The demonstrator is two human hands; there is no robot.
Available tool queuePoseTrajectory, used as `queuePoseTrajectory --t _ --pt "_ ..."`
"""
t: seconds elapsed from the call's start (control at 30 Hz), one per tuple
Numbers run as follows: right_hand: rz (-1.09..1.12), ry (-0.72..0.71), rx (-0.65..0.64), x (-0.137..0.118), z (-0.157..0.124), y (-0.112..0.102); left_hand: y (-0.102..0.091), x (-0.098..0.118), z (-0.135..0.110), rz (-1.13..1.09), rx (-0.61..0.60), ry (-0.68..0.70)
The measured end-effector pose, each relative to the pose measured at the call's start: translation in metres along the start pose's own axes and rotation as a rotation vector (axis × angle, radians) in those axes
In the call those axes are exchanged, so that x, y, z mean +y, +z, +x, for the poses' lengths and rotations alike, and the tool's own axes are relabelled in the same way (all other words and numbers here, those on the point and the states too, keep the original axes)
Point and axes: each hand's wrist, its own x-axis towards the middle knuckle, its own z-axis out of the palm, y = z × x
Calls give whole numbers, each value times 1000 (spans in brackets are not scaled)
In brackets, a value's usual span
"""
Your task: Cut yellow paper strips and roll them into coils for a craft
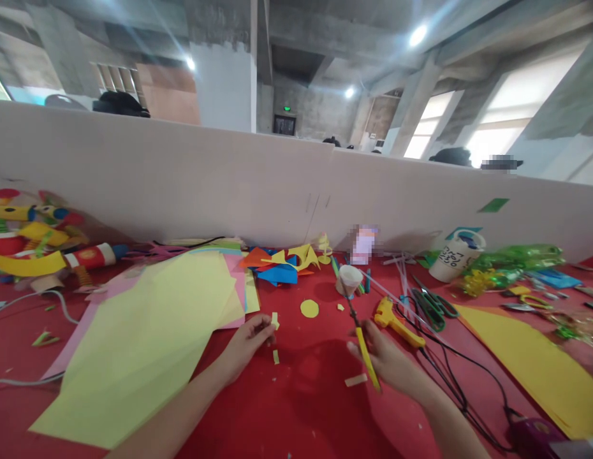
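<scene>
My left hand (248, 341) is closed, pinching a small pale-yellow paper piece (275, 320) between thumb and fingertips. Another paper scrap (276, 357) lies on the red table just below it. In my right hand (383, 354) is a pair of yellow-handled scissors (365, 350), seen edge-on, with the dark blades pointing away from me. Their tip overlaps the view of a white paper cup (350, 280); whether they touch I cannot tell. Between and beyond my hands lies a yellow paper circle (309, 308). A pale strip (356, 380) rests below the scissors.
Large yellow sheets (153, 338) cover the left side. A yellow glue gun (396, 323), its black cord and green-handled scissors (433, 307) lie right, beside orange-yellow paper (530, 363). Paper crafts (33, 236) stand far left. A white partition (205, 185) closes off the back.
</scene>
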Motion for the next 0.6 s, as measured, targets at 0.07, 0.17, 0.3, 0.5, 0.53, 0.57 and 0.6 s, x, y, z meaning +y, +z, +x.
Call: queuePoseTrajectory --t 0.07,0.17,0.3,0.5,0.53,0.57,0.6 --pt "29 -43 -98 -24 -7 11 0 0 -1 2 -10 -2" --pt "-137 -29 -152 -51 -13 26 1 0 -2 2 -4 -20" --pt "-341 5 -164 -64 -14 29 1 -2 -2 21 -23 1" --pt "-433 8 -214 -65 -14 24 1 -2 -1 13 -89 28" --pt "-438 2 -216 -66 -15 24 2 -2 -2 12 -91 23" --pt "-444 -1 -215 -67 -15 25 2 -1 -2 8 -90 13" --pt "-453 -4 -209 -68 -15 26 2 -1 -2 1 -87 0"
